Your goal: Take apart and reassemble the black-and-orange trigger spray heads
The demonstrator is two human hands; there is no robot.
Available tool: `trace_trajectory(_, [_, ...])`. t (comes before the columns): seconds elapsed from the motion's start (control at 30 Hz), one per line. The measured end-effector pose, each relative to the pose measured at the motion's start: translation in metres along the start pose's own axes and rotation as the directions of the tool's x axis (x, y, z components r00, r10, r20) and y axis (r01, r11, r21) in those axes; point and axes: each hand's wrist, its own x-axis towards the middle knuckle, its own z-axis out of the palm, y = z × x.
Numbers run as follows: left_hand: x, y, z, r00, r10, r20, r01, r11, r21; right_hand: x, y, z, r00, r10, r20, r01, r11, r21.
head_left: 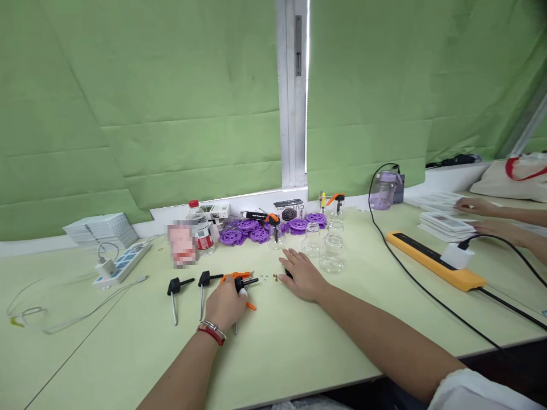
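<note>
My left hand (228, 302) is closed around a black part with a thin black rod (250, 281). Orange plastic pieces (237, 275) show beside and under its fingers. To its left lie two black T-shaped pieces with metal shafts, one nearer the hand (205, 279) and one farther left (174, 286). My right hand (304, 275) lies palm down on the table, fingers stretched out. A dark object (288, 273) shows between its thumb and fingers, mostly hidden. Small brass-coloured pieces (275, 278) and tiny silvery bits (265, 278) lie between my hands.
Purple plastic parts (260, 234), clear jars (332, 262) and a water bottle (204, 230) stand at the back. An orange power strip (427, 259) with a black cable (397, 259) is at right. Another person's hands (478, 208) touch stacked white items (447, 228).
</note>
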Motion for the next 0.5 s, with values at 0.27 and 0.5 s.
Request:
trace_trajectory(0.27, [-0.008,0.002,-0.006,0.955,0.285,-0.085,-0.289,0.957,-0.036,-0.007,-0.03,-0.011,0.984,-0.166,-0.063,0.169,0.984,0.057])
trace_trajectory(0.5, [-0.008,0.001,-0.001,0.888,0.449,-0.102,-0.46,0.875,-0.154,-0.008,-0.046,0.002,0.975,-0.219,0.032,0.213,0.967,0.142])
